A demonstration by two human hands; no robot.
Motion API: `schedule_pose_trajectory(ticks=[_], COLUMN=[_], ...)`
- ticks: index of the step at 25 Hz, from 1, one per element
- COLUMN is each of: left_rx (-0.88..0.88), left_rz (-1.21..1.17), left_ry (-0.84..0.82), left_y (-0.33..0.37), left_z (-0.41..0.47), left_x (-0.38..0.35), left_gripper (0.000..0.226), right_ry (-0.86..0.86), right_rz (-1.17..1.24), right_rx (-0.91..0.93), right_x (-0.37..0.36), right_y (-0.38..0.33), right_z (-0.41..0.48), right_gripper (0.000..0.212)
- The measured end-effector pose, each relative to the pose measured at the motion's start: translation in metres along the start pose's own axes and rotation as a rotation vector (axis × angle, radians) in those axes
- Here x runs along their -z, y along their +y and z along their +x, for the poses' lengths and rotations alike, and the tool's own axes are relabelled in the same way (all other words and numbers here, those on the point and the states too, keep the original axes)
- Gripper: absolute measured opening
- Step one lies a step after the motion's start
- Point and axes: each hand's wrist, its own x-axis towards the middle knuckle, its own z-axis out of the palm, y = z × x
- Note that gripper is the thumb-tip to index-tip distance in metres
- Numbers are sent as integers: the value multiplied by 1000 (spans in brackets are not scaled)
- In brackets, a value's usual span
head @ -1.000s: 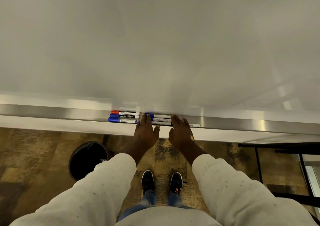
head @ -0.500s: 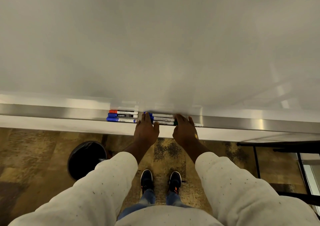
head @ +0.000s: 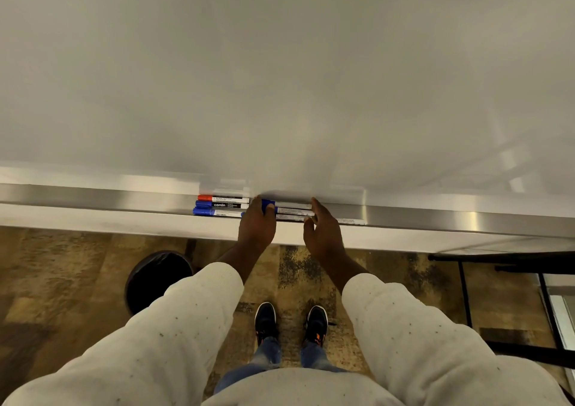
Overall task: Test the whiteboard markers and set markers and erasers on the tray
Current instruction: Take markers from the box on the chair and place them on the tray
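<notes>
The left hand (head: 256, 225) lies palm down over the front edge of the tray (head: 93, 195), fingers straight and close together, their tips on the left ends of the middle markers (head: 294, 211). Its thumb rests on a blue cap there, and no finger is curled round anything. At 3 o'clock from it, and apart from it, the right hand (head: 323, 231) reaches in the same way: fingers straight, thumb spread toward 9 o'clock, fingertips at the right ends of the same markers, holding nothing. Whether those tips press the barrels or only touch them cannot be told.

The middle markers, three white barrels as far as can be seen, lie side by side lengthwise on the tray, a long metal ledge running from 9 to 3 o'clock beneath the whiteboard (head: 280, 79).

Just beside the left hand at 9 o'clock lie three more: a red-capped marker (head: 222, 198) nearest the board, a blue-capped marker labelled camlin (head: 221, 205) in the middle, and a second blue-capped marker (head: 217, 212) at the front. At 3 o'clock from the right hand the end of a lone marker (head: 351, 221) shows on the tray.

Toward 6 o'clock two dark shoes (head: 266, 318) stand on the mottled brown floor (head: 62, 265), with a black bin (head: 158, 278) at 8 o'clock and a black frame (head: 497, 258) at 4 o'clock
</notes>
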Motion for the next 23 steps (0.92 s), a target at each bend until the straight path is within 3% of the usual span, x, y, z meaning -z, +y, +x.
schedule_pose_trajectory(ticks=[6,14,17,23], left_rx=[80,95,16,-44], left_rz=[-120,-103,-73,-45], left_ry=[-11,-19,45,28], left_y=[3,0,1,12], left_z=[4,8,1,-16], left_x=[3,2,0,-14], left_gripper=[36,37,34,51], right_ry=[38,-5,27,60], right_rz=[133,180,198,154], right_rx=[-138,-113,-77,-73], right_x=[0,3,6,28], right_y=[1,0,3,6], right_z=[5,5,-1,-14], right_gripper=[56,52,51,70])
